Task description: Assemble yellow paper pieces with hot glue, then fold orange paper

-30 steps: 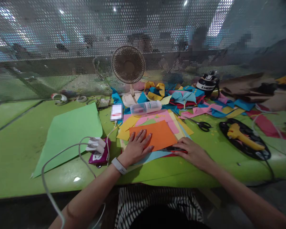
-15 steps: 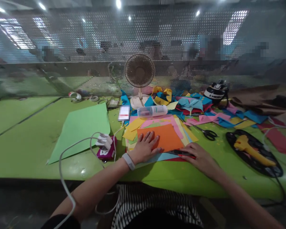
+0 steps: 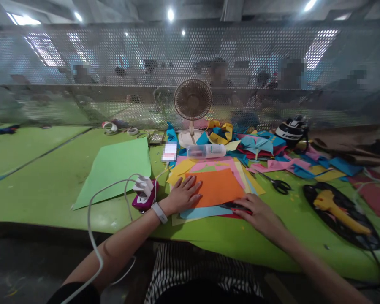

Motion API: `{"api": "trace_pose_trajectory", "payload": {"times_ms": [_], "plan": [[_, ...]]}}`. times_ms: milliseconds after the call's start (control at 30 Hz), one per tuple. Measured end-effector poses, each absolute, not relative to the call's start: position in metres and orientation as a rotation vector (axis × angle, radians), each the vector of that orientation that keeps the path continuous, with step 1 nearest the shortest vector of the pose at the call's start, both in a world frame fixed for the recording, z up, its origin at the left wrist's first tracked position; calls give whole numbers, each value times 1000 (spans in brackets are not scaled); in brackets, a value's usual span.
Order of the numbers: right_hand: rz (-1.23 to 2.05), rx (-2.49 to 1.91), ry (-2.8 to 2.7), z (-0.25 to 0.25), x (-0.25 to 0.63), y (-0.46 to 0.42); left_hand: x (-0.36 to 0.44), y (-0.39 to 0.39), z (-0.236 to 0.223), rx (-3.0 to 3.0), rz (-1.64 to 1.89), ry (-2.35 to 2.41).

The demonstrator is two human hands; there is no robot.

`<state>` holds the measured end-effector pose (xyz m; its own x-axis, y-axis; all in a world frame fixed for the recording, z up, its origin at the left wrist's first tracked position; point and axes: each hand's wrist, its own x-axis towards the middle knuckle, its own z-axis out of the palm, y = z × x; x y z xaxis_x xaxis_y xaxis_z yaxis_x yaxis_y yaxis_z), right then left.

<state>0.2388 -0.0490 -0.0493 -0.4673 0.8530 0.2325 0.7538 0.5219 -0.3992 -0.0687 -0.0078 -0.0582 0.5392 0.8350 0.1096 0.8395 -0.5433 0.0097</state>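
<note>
My left hand (image 3: 181, 197) lies flat with its fingers apart, the fingertips on the left part of an orange paper sheet (image 3: 220, 185). Under that sheet is a stack of coloured papers, with a light blue sheet (image 3: 199, 212) showing at the front. At the sheet's lower right corner, my right hand (image 3: 262, 213) is closed on a slim black-and-red tool (image 3: 232, 207). Its fingers partly hide the tool, so I cannot tell its exact kind. The tool lies along the orange sheet's front edge.
A large green sheet (image 3: 117, 173) and a purple block with white plugs (image 3: 145, 196) are to the left. Behind the stack are a clear bottle (image 3: 205, 151), a fan (image 3: 193, 101) and paper scraps. Scissors (image 3: 280, 186) and a yellow glue gun (image 3: 338, 211) on a black tray lie right.
My left hand has slid left across the orange sheet. My right hand keeps its hold on the black-and-red tool. The head view has tilted up and turned left.
</note>
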Motion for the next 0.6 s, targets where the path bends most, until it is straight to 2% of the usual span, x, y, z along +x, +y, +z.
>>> {"api": "trace_pose_trajectory", "payload": {"times_ms": [267,600], "plan": [[472,-1329,-2365,-46,248,-56,-68,-9,-56,-2716,-142,-1482],[437,-1345,-2377,-43,223,-58,-68,-10,-59,-2709,-181,-1473]]}}
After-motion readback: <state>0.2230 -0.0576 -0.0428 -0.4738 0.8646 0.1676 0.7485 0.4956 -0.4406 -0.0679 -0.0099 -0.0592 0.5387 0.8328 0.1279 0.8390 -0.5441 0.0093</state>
